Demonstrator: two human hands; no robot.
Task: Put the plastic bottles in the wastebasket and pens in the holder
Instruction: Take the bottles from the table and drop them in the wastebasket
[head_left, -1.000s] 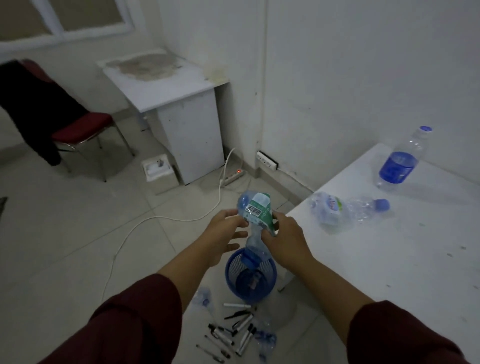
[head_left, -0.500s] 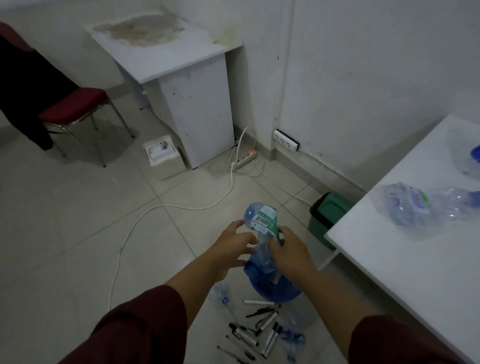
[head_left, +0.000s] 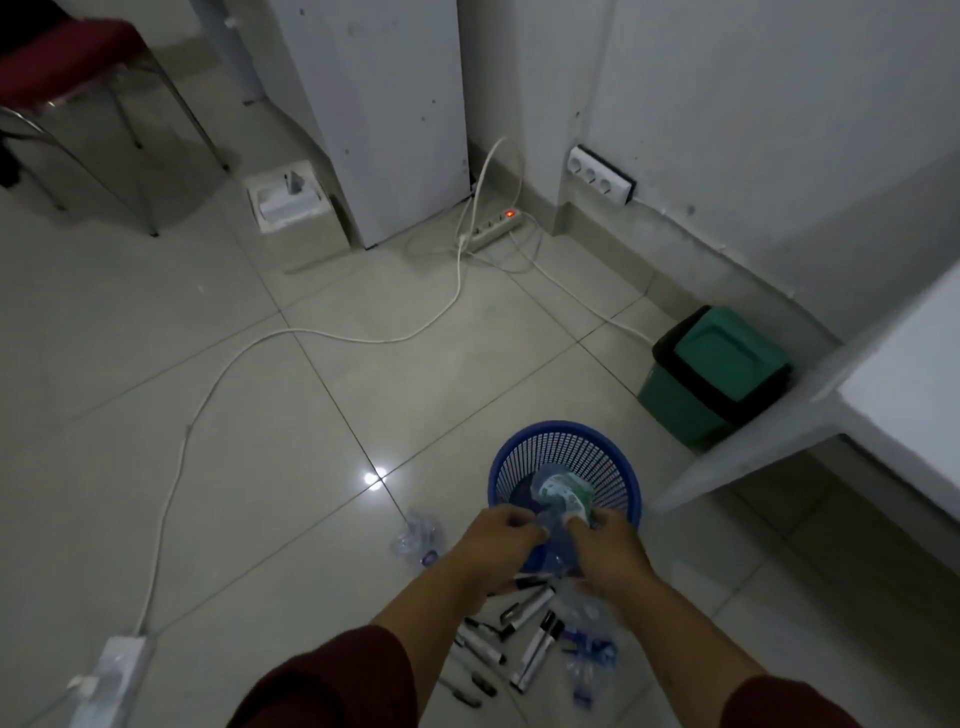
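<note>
A blue mesh wastebasket (head_left: 608, 448) stands on the tiled floor in front of me. My left hand (head_left: 493, 545) and my right hand (head_left: 610, 551) both grip a crushed plastic bottle with a green-white label (head_left: 561, 493), its upper end over the basket's near rim. Several pens and markers (head_left: 524, 613) lie on the floor under my wrists. A crumpled clear bottle (head_left: 418, 535) lies left of the basket and another crushed bottle (head_left: 589, 660) lies among the pens. No pen holder shows.
A green bin with a swing lid (head_left: 711, 374) sits against the wall at right, beside a white table's edge (head_left: 852, 410). White cables (head_left: 311, 332) cross the floor from a power strip (head_left: 493, 228). A white cabinet (head_left: 384, 114) and red chair (head_left: 67, 57) stand behind.
My head has tilted down and the table top with its bottles has left the view. Both hands lowered the labelled bottle from chest height to the basket's rim.
</note>
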